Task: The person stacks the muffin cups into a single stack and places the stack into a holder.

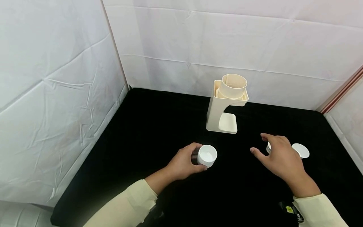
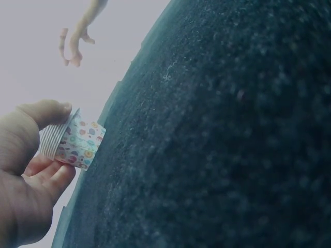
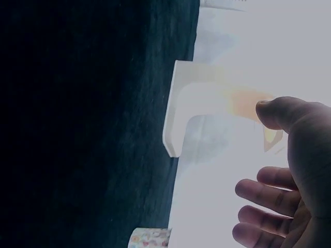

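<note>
My left hand point(image 1: 183, 162) grips a stack of small paper cups point(image 1: 207, 154) between thumb and fingers, mouths facing up. Seen from the left wrist, the nested cups point(image 2: 77, 139) show several ribbed white rims and a colourful printed wall, with the base close to the black cloth. My right hand point(image 1: 280, 157) is spread with nothing between its thumb and fingers. Partly hidden behind it is another white cup point(image 1: 268, 147), and a white round piece point(image 1: 301, 150) lies to its right. A printed paper cup point(image 3: 149, 238) shows at the bottom of the right wrist view.
A cream stand point(image 1: 214, 110) with an overhanging top and a flat base stands toward the back of the black-covered table point(image 1: 158, 126). A round open cylinder point(image 1: 233, 91) sits on top of it. White cloth walls point(image 1: 175, 41) enclose the table's back and sides.
</note>
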{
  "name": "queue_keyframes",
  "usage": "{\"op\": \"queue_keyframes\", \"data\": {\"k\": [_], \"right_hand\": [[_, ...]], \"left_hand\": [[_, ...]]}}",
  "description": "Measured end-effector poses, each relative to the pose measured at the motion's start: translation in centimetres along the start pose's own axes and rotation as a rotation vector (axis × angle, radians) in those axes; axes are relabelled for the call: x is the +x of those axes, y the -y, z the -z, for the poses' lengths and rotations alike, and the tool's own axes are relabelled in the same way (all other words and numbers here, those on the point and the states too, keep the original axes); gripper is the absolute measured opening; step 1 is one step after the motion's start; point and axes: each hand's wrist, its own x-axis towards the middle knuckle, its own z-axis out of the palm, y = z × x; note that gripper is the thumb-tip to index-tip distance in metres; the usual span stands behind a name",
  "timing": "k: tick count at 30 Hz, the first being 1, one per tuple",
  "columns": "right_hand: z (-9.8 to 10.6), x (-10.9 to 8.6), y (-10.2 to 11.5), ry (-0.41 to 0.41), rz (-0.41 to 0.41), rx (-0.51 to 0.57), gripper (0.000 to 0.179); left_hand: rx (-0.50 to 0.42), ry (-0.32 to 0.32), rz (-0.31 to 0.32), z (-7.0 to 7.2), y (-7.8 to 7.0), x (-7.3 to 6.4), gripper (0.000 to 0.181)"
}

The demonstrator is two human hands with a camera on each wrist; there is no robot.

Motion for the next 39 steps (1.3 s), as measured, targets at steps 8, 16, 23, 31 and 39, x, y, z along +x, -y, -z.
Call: {"op": "queue_keyframes", "data": {"k": [8, 16, 23, 31, 39], "right_hand": [[0.0, -0.1, -2.0, 0.006, -0.051, 0.005, 0.083], [-0.2, 0.0, -3.7, 0.028, -0.094, 0.002, 0.088], [-0.3, 0.1, -5.1, 0.023, -0.119, -0.012, 0.087], [-0.8, 0.0, -7.1, 0.022, -0.129, -0.019, 0.086], [-1.1, 0.0, -8.3, 0.047, -0.129, -0.023, 0.090]], "left_hand": [[-0.005, 0.005, -0.002, -0.1, 0.1, 0.0, 0.068], [-0.009, 0.004, 0.000, 0.0, 0.0, 0.0, 0.068], [-0.011, 0.003, 0.010, 0.0, -0.2, -0.1, 0.068], [-0.014, 0.004, 0.006, 0.1, -0.2, -0.2, 0.069], [-0.016, 0.002, -0.003, 0.0, -0.1, -0.1, 0.068]]}}
